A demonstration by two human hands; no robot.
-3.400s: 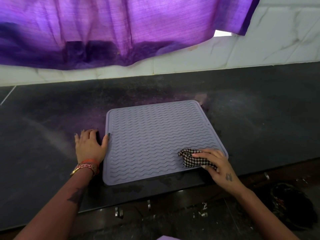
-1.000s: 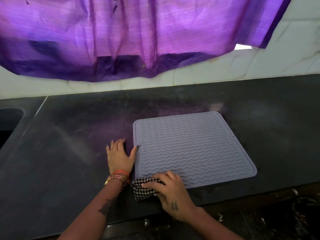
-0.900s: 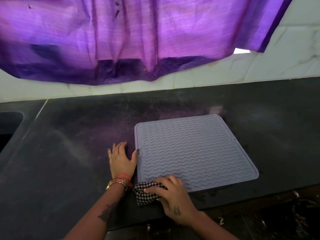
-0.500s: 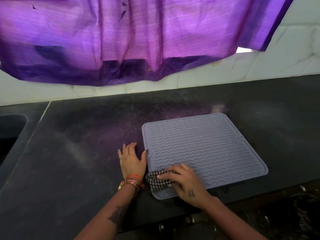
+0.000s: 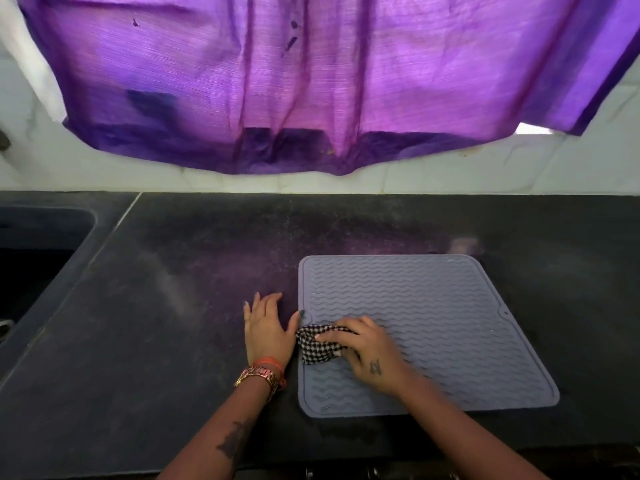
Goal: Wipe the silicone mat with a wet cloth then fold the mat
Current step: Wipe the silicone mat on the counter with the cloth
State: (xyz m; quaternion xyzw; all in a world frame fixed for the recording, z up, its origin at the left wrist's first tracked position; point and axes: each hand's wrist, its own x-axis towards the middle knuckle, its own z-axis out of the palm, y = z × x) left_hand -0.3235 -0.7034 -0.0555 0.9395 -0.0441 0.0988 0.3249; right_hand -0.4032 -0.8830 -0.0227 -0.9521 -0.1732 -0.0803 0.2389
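Observation:
A grey silicone mat with wavy ridges lies flat on the dark countertop, right of centre. My right hand presses a bunched black-and-white checked cloth onto the mat near its left edge, fingers curled over the cloth. My left hand lies flat on the counter just left of the mat, its thumb touching the mat's left rim.
The dark stone countertop stretches left to a sink basin at the far left. A purple curtain hangs over the white tiled wall behind. The counter's front edge runs just below the mat.
My right hand has slid the cloth from the mat's near left corner farther up along its left side. My left hand stays beside the rim. The view has shifted.

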